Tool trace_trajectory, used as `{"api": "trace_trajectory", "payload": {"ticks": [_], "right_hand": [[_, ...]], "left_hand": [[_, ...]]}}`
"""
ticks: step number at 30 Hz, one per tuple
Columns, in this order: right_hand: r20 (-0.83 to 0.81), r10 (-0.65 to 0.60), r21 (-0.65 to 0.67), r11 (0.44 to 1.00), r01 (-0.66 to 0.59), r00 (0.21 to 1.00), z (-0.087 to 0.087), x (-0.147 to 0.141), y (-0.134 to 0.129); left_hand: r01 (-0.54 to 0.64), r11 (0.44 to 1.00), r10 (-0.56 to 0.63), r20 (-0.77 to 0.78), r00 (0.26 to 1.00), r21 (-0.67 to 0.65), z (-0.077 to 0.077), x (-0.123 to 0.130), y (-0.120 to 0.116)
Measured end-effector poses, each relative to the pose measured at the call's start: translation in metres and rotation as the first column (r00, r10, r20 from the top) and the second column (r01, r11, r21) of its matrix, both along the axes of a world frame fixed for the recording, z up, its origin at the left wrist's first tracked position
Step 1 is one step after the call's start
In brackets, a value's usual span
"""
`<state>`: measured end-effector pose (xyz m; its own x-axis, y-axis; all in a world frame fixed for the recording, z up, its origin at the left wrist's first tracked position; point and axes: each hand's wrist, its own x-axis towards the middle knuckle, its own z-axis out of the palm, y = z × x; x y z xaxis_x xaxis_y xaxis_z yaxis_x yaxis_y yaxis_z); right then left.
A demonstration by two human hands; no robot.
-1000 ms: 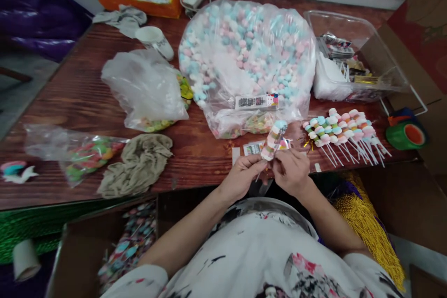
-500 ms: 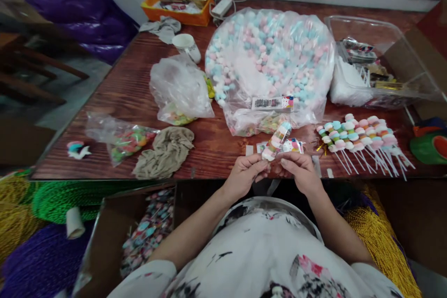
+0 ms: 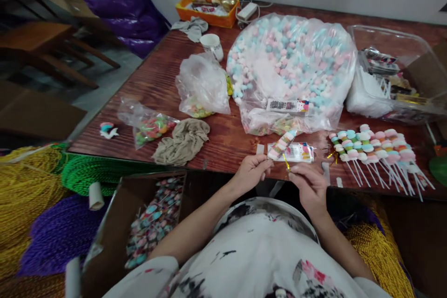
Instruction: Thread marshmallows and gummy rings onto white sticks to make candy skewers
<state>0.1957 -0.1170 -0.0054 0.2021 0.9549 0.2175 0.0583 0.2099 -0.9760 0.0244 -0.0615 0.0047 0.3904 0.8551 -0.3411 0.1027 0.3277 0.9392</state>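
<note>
Pinched in my left hand (image 3: pixel 252 171) is the lower end of a wrapped candy skewer (image 3: pixel 282 144), which tilts up to the right at the table's front edge. My right hand (image 3: pixel 309 184) has its fingers closed on a gold twist tie (image 3: pixel 287 162) beside the skewer's lower end. Behind the skewer lies a clear printed packet (image 3: pixel 300 152) on the table. Several marshmallow skewers (image 3: pixel 375 146) with white sticks lie to the right of my hands.
A big bag of pastel marshmallows (image 3: pixel 293 60) fills the table's middle. A clear bin (image 3: pixel 398 37) stands right. Left are candy bags (image 3: pixel 202 84), a crumpled cloth (image 3: pixel 183 142), a mug (image 3: pixel 212 46) and an orange basket (image 3: pixel 207 15). A box of wrapped candy (image 3: pixel 120 223) sits below.
The view has swung left, so the table appears shifted right. My right hand has drawn slightly away from my left, and a gold tie now shows at its fingertips.
</note>
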Motion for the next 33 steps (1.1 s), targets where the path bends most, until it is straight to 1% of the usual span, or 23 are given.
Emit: {"api": "trace_trajectory", "payload": {"ticks": [1,2,4,6,7,10,12,15,17,19,21,22,23,24,25,27,29,30,32,33], "right_hand": [[0.143,-0.017,0.109,0.994,0.002,0.99,0.002,-0.001,0.0],[0.277,-0.041,0.203,0.979,-0.017,0.96,0.004,-0.003,0.002],[0.488,-0.091,0.318,0.945,-0.08,0.868,0.003,-0.006,0.008],[0.609,-0.101,0.331,0.934,-0.136,0.787,0.001,-0.008,0.015],[0.636,-0.09,0.32,0.935,-0.155,0.767,0.0,-0.008,0.018],[0.64,-0.039,0.28,0.942,-0.186,0.768,0.001,-0.008,0.021],[0.616,-0.002,0.26,0.945,-0.2,0.788,0.004,-0.008,0.023],[0.571,0.071,0.224,0.945,-0.238,0.818,0.004,-0.007,0.026],[0.538,0.06,0.239,0.946,-0.22,0.841,-0.001,-0.008,0.026],[0.503,-0.034,0.294,0.946,-0.133,0.864,-0.009,-0.01,0.022],[0.442,-0.165,0.35,0.937,0.0,0.882,-0.018,-0.014,0.015],[0.396,-0.216,0.348,0.935,0.072,0.893,-0.021,-0.016,0.011],[0.343,-0.248,0.313,0.94,0.138,0.906,-0.024,-0.018,0.007],[0.289,-0.253,0.246,0.952,0.184,0.923,-0.025,-0.02,0.004],[0.23,-0.235,0.154,0.967,0.203,0.944,-0.026,-0.021,0.003],[0.085,-0.156,-0.041,0.986,0.159,0.984,-0.025,-0.02,0.005],[-0.106,-0.056,-0.176,0.984,0.036,0.993,-0.026,-0.014,0.011],[-0.202,-0.005,-0.223,0.974,-0.041,0.979,-0.026,-0.01,0.014],[-0.326,0.11,-0.282,0.937,-0.208,0.939,-0.027,0.0,0.021],[-0.333,0.17,-0.298,0.914,-0.275,0.928,-0.027,0.006,0.023]], "left_hand": [[0.015,1.0,-0.015,0.014,1.0,0.002,-0.001,0.003,0.0],[0.028,1.0,-0.028,0.04,0.999,0.005,-0.001,0.006,-0.001],[0.025,1.0,-0.026,0.1,0.995,0.009,-0.001,0.011,-0.003],[0.005,1.0,-0.005,0.13,0.992,0.007,-0.001,0.013,-0.005],[0.003,1.0,-0.004,0.127,0.992,0.01,-0.001,0.013,-0.005],[0.04,0.996,-0.046,0.082,0.996,0.079,-0.003,0.009,-0.007],[0.046,0.986,-0.052,0.033,0.998,0.16,-0.007,0.006,-0.007],[0.024,0.961,-0.017,-0.027,0.999,0.275,-0.011,0.006,-0.005],[0.032,0.944,-0.015,-0.054,0.998,0.328,-0.011,0.006,-0.003],[0.054,0.93,-0.028,-0.076,0.997,0.363,-0.009,0.006,-0.002],[0.06,0.922,-0.028,-0.091,0.995,0.382,-0.007,0.007,-0.001],[0.058,0.92,-0.023,-0.093,0.995,0.387,-0.005,0.008,-0.001],[0.053,0.918,-0.018,-0.093,0.996,0.392,-0.004,0.009,-0.001],[0.048,0.916,-0.014,-0.089,0.996,0.398,-0.002,0.01,0.0],[0.047,0.913,-0.014,-0.084,0.996,0.406,-0.001,0.011,0.0],[0.058,0.901,-0.027,-0.077,0.997,0.429,0.002,0.014,0.002],[0.083,0.889,-0.055,-0.074,0.996,0.45,0.006,0.015,0.004],[0.104,0.89,-0.081,-0.071,0.994,0.444,0.007,0.016,0.006],[0.167,0.914,-0.167,-0.034,0.985,0.371,0.01,0.015,0.008],[0.21,0.931,-0.22,0.003,0.975,0.297,0.01,0.014,0.01]]}}
